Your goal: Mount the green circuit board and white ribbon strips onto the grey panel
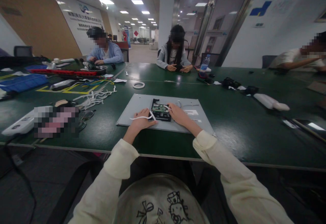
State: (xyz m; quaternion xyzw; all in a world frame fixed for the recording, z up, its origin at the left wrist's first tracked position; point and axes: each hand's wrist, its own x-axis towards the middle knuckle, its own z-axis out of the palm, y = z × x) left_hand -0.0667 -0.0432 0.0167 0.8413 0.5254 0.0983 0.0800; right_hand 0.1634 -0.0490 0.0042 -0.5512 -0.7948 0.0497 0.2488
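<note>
A black frame [166,117] with a green circuit board [160,108] in it lies on a flat grey panel [132,107]. My left hand [139,122] is at the frame's left side, fingers and thumb around its near left corner. A narrow white strip [140,117], like a flat cable, runs across the back of this hand and bends near the frame. From the right, my right hand [178,114] reaches over the frame's edge, its fingertips pressed together on a short white flat cable [166,107] at the board. The fingertips' exact contact is too small to make out.
A white tape roll [139,85] lies beyond the panel on the green table [229,115]. To the left are tangled white strips [98,98], a white power strip [25,120] and a blue tray [24,82]. Other people sit across the table and at the right.
</note>
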